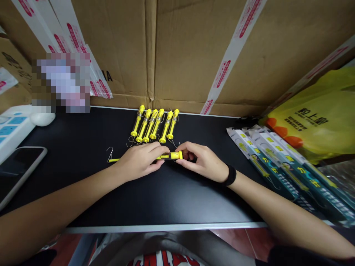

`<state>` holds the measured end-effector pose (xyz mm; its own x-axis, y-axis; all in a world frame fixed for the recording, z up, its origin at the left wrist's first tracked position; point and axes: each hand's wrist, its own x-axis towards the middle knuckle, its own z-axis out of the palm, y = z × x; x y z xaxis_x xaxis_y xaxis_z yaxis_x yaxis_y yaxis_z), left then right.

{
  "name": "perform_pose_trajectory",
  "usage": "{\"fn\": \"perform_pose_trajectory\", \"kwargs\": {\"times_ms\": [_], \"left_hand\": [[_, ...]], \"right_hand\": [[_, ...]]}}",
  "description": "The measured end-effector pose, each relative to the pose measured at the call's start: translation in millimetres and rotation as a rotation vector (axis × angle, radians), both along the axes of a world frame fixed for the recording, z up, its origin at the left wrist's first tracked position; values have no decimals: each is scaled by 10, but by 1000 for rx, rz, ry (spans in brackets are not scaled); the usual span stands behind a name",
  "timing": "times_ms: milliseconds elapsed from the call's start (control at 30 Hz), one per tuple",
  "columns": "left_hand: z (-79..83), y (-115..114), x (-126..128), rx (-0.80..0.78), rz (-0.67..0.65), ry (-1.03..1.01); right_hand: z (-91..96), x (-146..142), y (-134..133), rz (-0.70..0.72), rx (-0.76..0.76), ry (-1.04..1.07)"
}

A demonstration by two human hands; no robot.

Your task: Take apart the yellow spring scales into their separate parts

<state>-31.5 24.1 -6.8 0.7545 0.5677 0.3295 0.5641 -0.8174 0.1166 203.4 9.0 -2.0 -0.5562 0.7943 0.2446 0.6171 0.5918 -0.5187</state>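
A spring scale with a clear tube and yellow ends lies level between my hands, just above the black tabletop. My left hand is closed around its middle, and a yellow rod with a wire hook sticks out on the left. At the other end, the fingers of my right hand pinch the yellow cap; what lies inside those fingers is partly hidden. Beyond my hands, several more spring scales rest in a slanted row, their metal hooks pointing various ways.
Boxed packages with pictures of spring scales lie at right, by a yellow plastic bag. A phone and a white power strip are at left. A big cardboard box stands behind the black table.
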Motion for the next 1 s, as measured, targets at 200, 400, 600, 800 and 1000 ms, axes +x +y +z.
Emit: {"fn": "perform_pose_trajectory", "kwargs": {"times_ms": [200, 400, 600, 800, 1000], "left_hand": [[-9, 16, -9, 22, 20, -11], [2, 27, -17, 14, 42, -12], [-2, 32, -20, 24, 30, -32], [-19, 28, -13, -2, 35, -22], [-11, 25, -11, -3, 45, -22]], "right_hand": [[1, 21, 17, -16, -25, 41], [-5, 21, 27, -12, -121, 152], [135, 160, 117, -88, -86, 185], [249, 370, 222, -205, 51, -225], [208, 366, 217, -206, 71, -488]]}}
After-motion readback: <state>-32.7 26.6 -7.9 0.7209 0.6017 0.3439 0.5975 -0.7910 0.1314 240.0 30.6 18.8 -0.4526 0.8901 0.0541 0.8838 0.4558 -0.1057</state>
